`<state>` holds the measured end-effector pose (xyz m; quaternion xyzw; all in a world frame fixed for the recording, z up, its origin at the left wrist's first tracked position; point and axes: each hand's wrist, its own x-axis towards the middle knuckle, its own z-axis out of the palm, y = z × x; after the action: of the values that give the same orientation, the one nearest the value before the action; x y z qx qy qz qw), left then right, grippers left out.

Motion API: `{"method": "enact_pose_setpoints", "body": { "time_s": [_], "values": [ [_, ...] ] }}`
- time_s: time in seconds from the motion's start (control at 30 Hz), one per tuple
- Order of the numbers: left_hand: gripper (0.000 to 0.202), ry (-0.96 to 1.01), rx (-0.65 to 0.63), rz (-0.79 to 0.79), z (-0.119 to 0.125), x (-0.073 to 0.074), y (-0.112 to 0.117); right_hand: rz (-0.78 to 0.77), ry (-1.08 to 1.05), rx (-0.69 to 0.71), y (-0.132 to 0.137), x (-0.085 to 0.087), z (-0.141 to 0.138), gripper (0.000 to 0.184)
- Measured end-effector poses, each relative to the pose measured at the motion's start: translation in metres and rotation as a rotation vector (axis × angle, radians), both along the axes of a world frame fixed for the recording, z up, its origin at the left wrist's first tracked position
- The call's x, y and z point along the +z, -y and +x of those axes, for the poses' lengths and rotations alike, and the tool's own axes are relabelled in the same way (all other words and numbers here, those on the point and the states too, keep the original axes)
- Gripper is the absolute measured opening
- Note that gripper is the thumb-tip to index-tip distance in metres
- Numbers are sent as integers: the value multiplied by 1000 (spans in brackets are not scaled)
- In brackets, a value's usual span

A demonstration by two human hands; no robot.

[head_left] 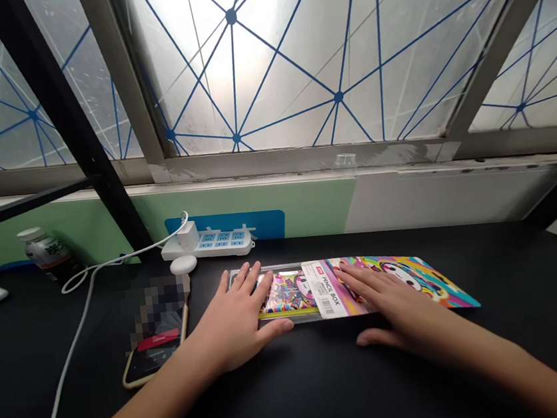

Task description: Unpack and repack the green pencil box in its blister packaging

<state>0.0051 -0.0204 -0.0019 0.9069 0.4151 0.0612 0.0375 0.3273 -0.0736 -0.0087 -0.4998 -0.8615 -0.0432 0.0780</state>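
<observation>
A packaged pencil box lies flat on the black desk in front of me, its long side running left to right. Clear plastic shows a colourful cartoon print on its left part, and a white label reading "PENCIL BOX" crosses its middle. A bright printed card makes up the right part. My left hand rests with fingers spread over the left end. Over the card, just right of the label, lies my right hand, fingers stretched out and thumb apart. Neither hand grips the box.
A phone with a light-coloured rim lies left of my left hand, partly blurred out. Behind it are a white power strip, a small white case and a trailing white cable. A dark bottle stands farther left.
</observation>
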Motion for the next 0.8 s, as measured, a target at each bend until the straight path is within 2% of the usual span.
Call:
{"method": "enact_pose_setpoints", "body": {
  "time_s": [0.03,0.1,0.23,0.43,0.6,0.8],
  "values": [
    [86,0,-8,14,-1,0,-1,36,4,6,-1,-5,-7,86],
    [83,4,-32,62,-1,0,0,92,21,38,-4,-12,-19,77],
    [62,7,-101,156,8,0,10,124,57,74,-7,-13,-30,58],
    [60,50,-73,118,16,-6,16,134,45,62,-5,-14,-27,62],
    [58,84,-66,55,11,1,12,106,40,45,-1,-13,-5,60],
    [54,99,-61,15,1,7,3,154,36,-74,22,-21,48,72]
  ]
}}
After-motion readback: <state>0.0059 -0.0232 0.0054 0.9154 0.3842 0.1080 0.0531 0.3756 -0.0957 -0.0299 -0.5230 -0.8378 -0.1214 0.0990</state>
